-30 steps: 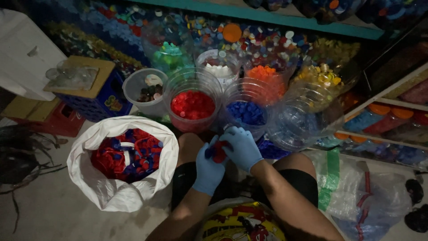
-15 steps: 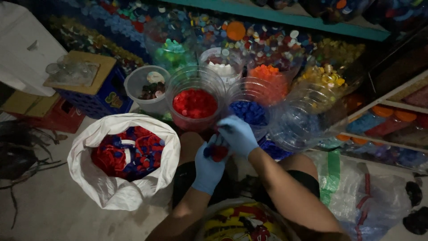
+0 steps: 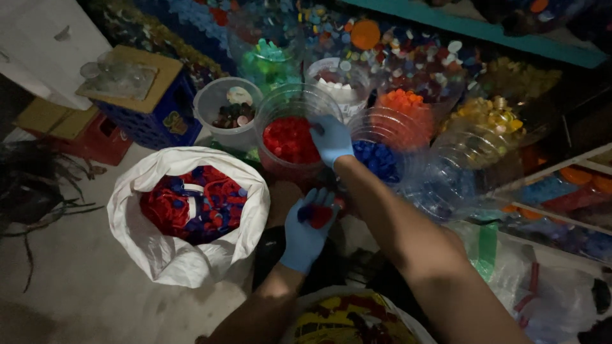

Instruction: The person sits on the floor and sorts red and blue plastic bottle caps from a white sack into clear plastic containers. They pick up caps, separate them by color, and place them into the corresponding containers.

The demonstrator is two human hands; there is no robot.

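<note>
My right hand [image 3: 333, 140] is now reaching up over the tub of red caps [image 3: 290, 139] at centre frame, fingers loosely curled — it was down at my left hand [image 3: 307, 230], which is cupping open a few red and blue caps [image 3: 317, 215].

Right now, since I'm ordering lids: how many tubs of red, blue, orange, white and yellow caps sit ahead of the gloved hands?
Red-cap tub: 1
Blue-cap tub: 1
Orange-cap tub: 1
White-cap tub: 1
Yellow-cap tub: 1
Total: 5
</note>
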